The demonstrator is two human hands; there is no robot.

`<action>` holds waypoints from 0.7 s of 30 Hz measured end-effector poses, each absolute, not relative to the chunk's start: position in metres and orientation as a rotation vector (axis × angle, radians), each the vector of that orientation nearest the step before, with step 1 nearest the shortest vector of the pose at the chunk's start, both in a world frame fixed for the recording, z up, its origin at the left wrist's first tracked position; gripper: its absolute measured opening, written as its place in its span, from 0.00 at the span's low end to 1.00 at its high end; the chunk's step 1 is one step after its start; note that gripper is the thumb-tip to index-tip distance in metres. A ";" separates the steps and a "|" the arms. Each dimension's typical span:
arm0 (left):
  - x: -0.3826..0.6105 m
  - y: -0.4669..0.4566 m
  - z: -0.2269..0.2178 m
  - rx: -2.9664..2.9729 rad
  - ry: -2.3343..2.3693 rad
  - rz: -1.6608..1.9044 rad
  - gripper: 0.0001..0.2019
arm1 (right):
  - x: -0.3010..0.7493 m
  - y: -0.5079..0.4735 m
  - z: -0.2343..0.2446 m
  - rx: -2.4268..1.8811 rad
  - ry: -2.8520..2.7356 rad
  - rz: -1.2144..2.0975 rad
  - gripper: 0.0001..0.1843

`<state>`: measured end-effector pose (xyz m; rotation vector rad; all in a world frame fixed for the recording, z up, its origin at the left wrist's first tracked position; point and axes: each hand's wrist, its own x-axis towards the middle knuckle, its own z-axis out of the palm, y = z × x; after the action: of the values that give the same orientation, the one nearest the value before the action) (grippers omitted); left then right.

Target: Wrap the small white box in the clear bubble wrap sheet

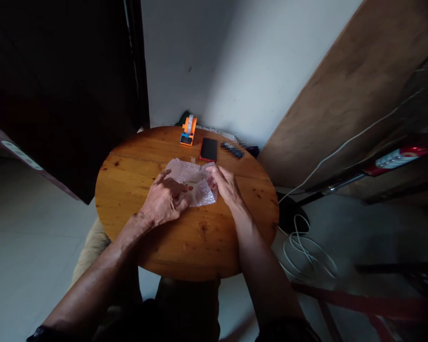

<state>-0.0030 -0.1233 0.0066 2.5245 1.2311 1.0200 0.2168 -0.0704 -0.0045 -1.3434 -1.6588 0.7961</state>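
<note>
A sheet of clear bubble wrap (184,170) lies on the round wooden table between my hands, with a fold at its right side. On it rests a small pale item with reddish marks (189,188), too small to name. My left hand (166,197) lies over the sheet's left part with its fingers spread, touching the wrap and the small item. At the right edge my right hand (224,183) pinches the bubble wrap between thumb and fingers.
Along the back of the wooden table (203,251) stand an orange tape dispenser (189,130), a phone with a red edge (209,149) and a blurred dark object (232,149). A white wall rises behind. A pale cable (303,247) coils on the floor at right.
</note>
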 end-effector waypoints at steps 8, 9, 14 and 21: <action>-0.023 -0.208 0.031 2.422 1.349 0.320 0.08 | 0.219 -0.069 -0.013 -1.492 -2.068 0.617 0.06; -0.027 -0.215 0.039 2.391 1.286 0.272 0.09 | 0.219 -0.069 -0.014 -1.474 -2.100 0.584 0.06; -0.033 -0.196 0.068 2.345 1.287 0.615 0.13 | 0.215 -0.071 -0.010 -1.302 -2.080 0.723 0.11; -0.004 -0.124 0.005 2.299 1.550 0.668 0.37 | 0.198 -0.083 -0.007 -1.223 -2.173 0.777 0.27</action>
<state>-0.0038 -0.1236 0.0047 2.2992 1.5496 0.6682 0.1984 -0.0834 -0.0072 -1.2232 -2.1726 0.7768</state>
